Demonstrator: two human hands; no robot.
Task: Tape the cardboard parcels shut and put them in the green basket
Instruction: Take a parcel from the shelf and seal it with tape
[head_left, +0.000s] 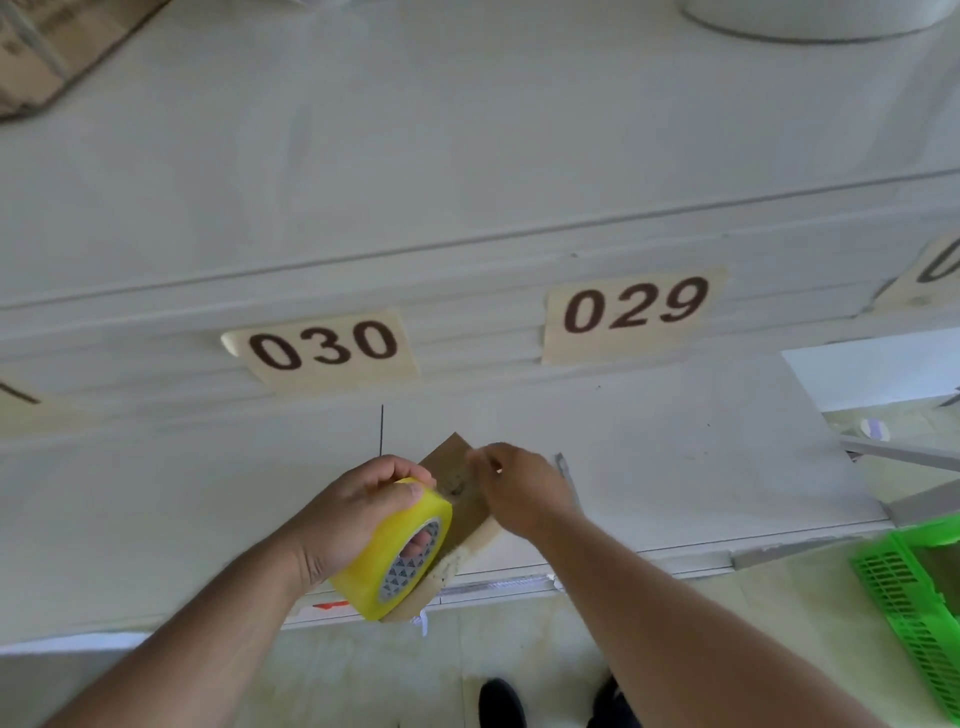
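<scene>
A small brown cardboard parcel (457, 478) lies on the white table (182, 493) near its front edge, mostly hidden by my hands. My left hand (358, 509) grips a yellow roll of tape (395, 551), thumb on its outer face and fingers through the core, held just above the parcel's near end. My right hand (519, 488) hovers over the parcel's far right side with fingertips pinched together, apparently on the clear tape end, which is too faint to see. The green basket (914, 597) stands on the floor at the lower right.
Beige labels reading 030 (324, 345) and 029 (634, 306) are stuck on the table's raised back. A cardboard box (47, 47) sits far left at the back, a white round object (815, 15) at the top right. My shoes (498, 704) show on the tiled floor.
</scene>
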